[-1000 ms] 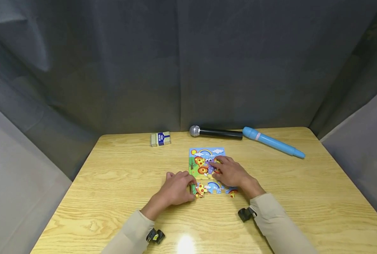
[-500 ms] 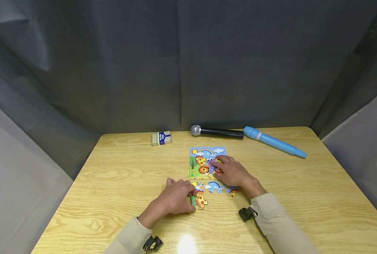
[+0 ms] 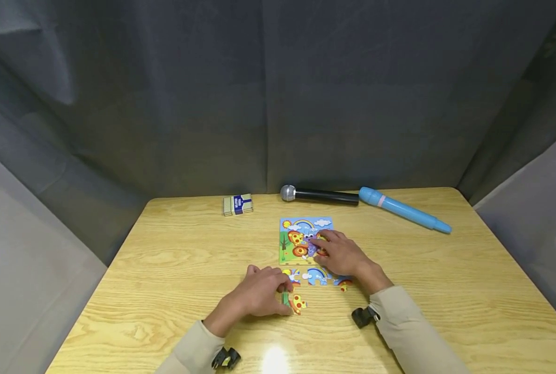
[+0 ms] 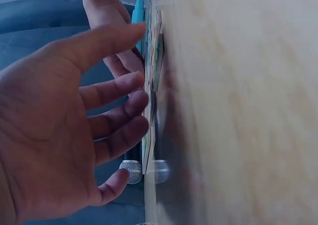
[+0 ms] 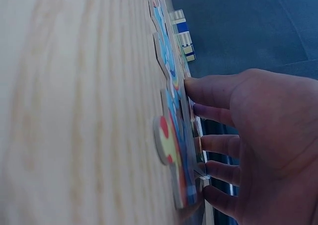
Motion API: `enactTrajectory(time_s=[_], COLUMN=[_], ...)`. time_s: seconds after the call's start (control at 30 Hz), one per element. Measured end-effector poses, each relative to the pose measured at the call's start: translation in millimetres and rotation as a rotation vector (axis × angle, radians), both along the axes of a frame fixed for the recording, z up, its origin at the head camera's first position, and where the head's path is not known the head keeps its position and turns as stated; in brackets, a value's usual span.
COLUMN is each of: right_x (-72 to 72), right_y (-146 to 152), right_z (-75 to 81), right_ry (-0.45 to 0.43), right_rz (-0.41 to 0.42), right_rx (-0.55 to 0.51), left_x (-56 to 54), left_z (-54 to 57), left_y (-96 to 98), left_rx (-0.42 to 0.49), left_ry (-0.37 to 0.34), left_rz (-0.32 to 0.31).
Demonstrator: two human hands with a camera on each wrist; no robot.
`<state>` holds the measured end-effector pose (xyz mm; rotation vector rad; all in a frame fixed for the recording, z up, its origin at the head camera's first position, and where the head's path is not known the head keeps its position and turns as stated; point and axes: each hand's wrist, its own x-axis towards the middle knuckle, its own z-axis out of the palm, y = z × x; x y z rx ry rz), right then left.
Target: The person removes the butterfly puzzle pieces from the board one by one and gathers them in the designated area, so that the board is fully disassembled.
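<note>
The left hand (image 3: 261,293), grip relaxed, lies beside the near pieces (image 3: 299,303); the right hand (image 3: 345,254), grip relaxed too, touches the puzzle (image 3: 300,239) on its right side

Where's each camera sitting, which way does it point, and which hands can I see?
Head: on the person's head, facing forward and down at the puzzle on the table; left hand, right hand and both sleeves show.
Left wrist: on that wrist, facing low along the table, which looks tipped sideways; the left hand is up close, part of the right hand behind.
Right wrist: on that wrist, facing low across loose pieces; only the right hand shows.
Shared: head and left wrist both show the silver microphone top.
</note>
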<state>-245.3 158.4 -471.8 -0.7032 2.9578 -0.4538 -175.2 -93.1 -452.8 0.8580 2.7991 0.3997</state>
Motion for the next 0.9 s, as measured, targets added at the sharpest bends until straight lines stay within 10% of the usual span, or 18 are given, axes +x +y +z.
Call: enactTrajectory(time_s=[0.37,0.9], right_x=[3.7,1.3], right_y=[2,12], right_z=[1.7,-2.0], right_ry=[-0.012,-0.060], right_rz=[-0.020,-0.109], right_rx=[-0.069,-0.055], left_x=[-35.1,-77.8], left_z=[-4.6,-10.7], left_y=[12.1,28.8], left_rx=[0.134,0.096], left_ry=[0.077,0.087], left_rz=[0.117,0.226])
